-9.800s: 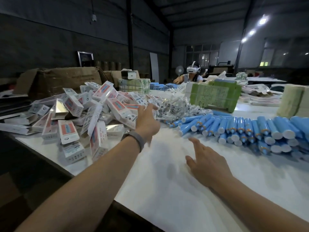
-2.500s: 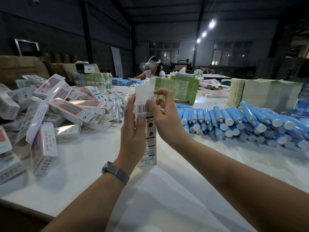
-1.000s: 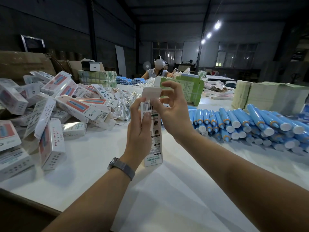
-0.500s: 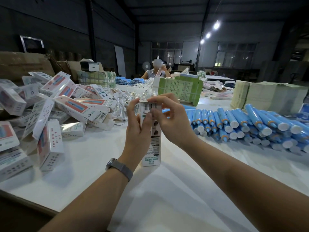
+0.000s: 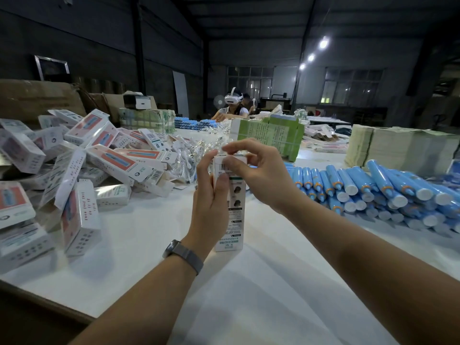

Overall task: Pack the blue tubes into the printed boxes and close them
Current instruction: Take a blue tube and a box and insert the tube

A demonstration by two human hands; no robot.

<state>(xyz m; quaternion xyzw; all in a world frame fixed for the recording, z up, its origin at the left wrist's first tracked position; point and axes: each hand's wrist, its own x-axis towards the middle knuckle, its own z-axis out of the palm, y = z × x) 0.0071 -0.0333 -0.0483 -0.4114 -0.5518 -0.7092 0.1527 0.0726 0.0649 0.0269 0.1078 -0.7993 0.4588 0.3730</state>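
One printed white box point(image 5: 234, 210) stands upright on the white table point(image 5: 249, 295), its bottom end resting on the surface. My left hand point(image 5: 211, 202) grips its left side, thumb on the front near the barcode. My right hand point(image 5: 256, 173) pinches the top end, thumb on the front and fingers curled over the folded-down flap. Whether a tube is inside is hidden. A heap of blue tubes point(image 5: 378, 192) with white caps lies to the right. A pile of printed boxes point(image 5: 82, 168) fills the left side.
Small clear plastic packets point(image 5: 191, 155) lie behind the box. A green printed bundle point(image 5: 271, 138) and stacks of flat pale cartons point(image 5: 403, 148) stand at the back. A person with a headset point(image 5: 232, 105) works at the far end. The table's front edge point(image 5: 49, 302) runs at lower left.
The box's top flap, raised a second ago, has been folded down; my right hand's fingers now curl over the closed top. My left hand kept its hold.
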